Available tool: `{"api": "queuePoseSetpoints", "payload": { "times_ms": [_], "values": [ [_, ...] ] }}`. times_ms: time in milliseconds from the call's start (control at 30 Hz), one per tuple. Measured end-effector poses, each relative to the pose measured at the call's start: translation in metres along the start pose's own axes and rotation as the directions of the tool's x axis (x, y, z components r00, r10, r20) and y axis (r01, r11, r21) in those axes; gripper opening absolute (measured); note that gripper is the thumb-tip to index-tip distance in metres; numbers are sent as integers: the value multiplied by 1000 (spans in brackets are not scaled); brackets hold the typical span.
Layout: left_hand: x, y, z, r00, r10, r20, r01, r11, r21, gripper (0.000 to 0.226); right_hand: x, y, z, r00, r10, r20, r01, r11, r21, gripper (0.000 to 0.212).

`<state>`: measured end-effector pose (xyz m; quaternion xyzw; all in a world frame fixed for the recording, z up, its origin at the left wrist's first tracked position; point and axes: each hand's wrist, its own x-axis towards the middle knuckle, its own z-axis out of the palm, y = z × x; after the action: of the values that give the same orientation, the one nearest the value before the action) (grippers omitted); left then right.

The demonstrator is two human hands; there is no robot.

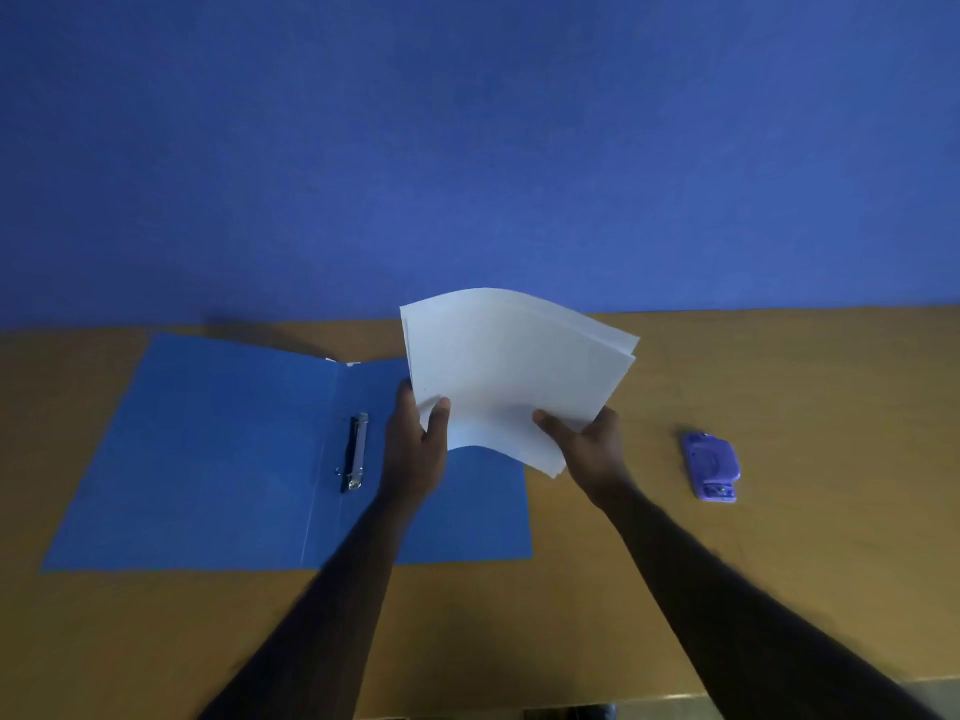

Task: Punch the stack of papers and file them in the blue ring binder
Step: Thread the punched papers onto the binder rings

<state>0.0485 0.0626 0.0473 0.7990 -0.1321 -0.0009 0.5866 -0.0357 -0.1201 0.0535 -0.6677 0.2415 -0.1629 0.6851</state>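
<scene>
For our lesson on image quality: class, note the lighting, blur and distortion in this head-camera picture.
Head view: dim overall; the stack of papers is brightest, nearly featureless; the left forearm is dark, its edges smeared; the far edge of the table slants; the hole punch looks soft.

plain white stack of papers, solid blue ring binder with silver and black ring mechanism, purple hole punch, ochre-brown bench with no pattern, plain deep blue wall along the bench's far edge
</scene>
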Motion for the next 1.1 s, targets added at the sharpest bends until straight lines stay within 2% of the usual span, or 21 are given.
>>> {"api": "queuePoseSetpoints", "payload": {
  "times_ms": [100,200,333,500,633,700,800,867,933,1100],
  "values": [
    [-2,-6,2,999,-35,3,35,999,11,22,0,1,0,1000,-4,-1,4,1000,-1,20],
    [1,-15,-1,997,-63,-41,64,998,21,9,6,2,0,999,-31,11,32,996,-88,15],
    [9,-21,-15,992,-109,-57,110,994,21,25,16,-5,-1,991,-57,117,82,972,-218,18],
    [8,-19,-24,990,-138,-24,137,990,-15,22,18,-7,7,991,-32,129,54,985,-167,17],
    [2,-3,-7,997,-76,11,77,993,-89,14,17,-15,-7,995,-83,48,87,992,-92,16],
    [-1,9,13,999,-16,36,20,994,-108,21,16,-17,-26,996,-88,-30,86,995,-48,17],
    [-6,27,52,991,65,117,-54,994,-96,11,15,-17,-59,982,-67,-177,71,997,15,20],
    [-8,34,76,983,74,169,-51,989,-140,10,13,-14,-77,969,-47,-242,57,998,37,18],
    [-9,35,93,978,41,205,-3,983,-186,25,11,-9,-90,962,-20,-272,32,999,42,16],
    [-11,37,116,973,24,229,8,990,-140,28,8,0,-117,951,15,-310,10,997,78,23]
  ]
}}
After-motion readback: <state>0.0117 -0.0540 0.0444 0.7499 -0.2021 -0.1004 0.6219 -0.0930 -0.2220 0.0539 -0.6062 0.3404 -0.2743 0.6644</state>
